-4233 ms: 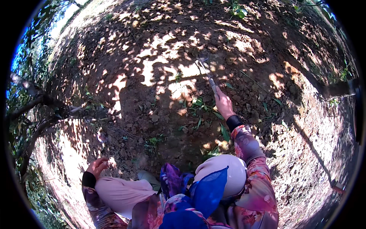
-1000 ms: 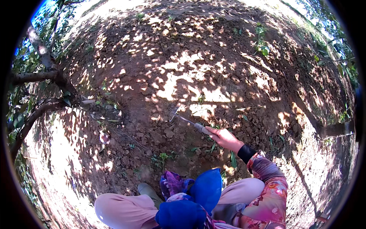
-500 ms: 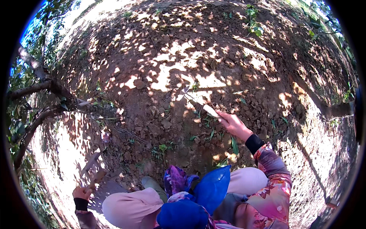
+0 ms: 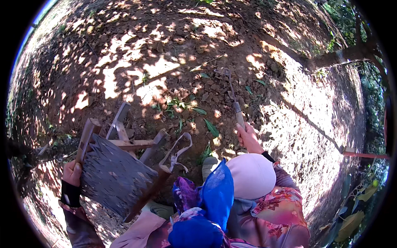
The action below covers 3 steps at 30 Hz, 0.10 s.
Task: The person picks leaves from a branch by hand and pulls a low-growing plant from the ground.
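Observation:
My left hand (image 4: 72, 173) is closed on the wooden side rail of a small stool (image 4: 118, 171). The stool is tilted, with its dark grey woven seat facing up and its crossed legs pointing away from me. A pale strap (image 4: 188, 142) loops off its right side. My right hand (image 4: 248, 138) grips the wooden handle of a hand weeder (image 4: 238, 115). Its thin metal shaft points away from me and ends in a bent loop just over or on the soil; I cannot tell whether it touches.
Uprooted green weeds (image 4: 178, 106) and loose leaves (image 4: 211, 128) lie on the cloddy brown soil (image 4: 165, 45). A tree trunk (image 4: 339, 58) leans in at the far right. Another long-handled tool (image 4: 364, 154) lies at the right edge. Low leaves (image 4: 351, 221) hang at the lower right.
My view has turned to the right. The left hand has brought the stool up beside my knees, and the weeder has swung from pointing left to pointing ahead.

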Tool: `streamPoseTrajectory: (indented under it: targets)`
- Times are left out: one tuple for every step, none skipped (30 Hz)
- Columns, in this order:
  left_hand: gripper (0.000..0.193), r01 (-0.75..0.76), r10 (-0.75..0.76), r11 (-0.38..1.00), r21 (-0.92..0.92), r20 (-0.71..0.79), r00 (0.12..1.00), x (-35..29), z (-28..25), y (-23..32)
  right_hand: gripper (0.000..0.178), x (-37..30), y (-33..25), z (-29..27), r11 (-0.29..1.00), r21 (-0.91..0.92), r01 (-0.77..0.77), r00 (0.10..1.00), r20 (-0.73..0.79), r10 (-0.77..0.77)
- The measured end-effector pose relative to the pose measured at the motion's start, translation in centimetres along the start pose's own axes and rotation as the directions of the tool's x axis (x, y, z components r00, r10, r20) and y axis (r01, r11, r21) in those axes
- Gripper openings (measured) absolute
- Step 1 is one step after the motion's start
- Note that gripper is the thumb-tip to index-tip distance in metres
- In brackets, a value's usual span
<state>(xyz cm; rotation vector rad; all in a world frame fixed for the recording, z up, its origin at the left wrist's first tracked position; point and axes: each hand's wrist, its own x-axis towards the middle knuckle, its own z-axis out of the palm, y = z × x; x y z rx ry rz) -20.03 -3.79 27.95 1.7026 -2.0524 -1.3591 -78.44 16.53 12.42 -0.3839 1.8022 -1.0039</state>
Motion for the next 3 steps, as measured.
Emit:
streamPoseTrajectory:
  targets:
    - [0.056,0.011,-0.012,0.999,0.034,0.015,1.000,1.9,0.8,-1.3,0.025,-0.5,1.4,-0.8,0.998,0.059,-0.033,0.998,-0.048,0.036]
    - [0.055,0.022,-0.023,0.997,0.072,0.012,1.000,4.2,2.2,-3.4,0.025,-0.6,3.1,-1.2,0.991,0.123,-0.052,0.995,-0.081,0.063]
    - [0.055,0.008,-0.011,0.996,0.088,0.040,0.999,5.3,2.5,-2.8,0.027,-0.8,5.8,-2.2,0.998,0.042,-0.046,0.988,-0.148,0.052]
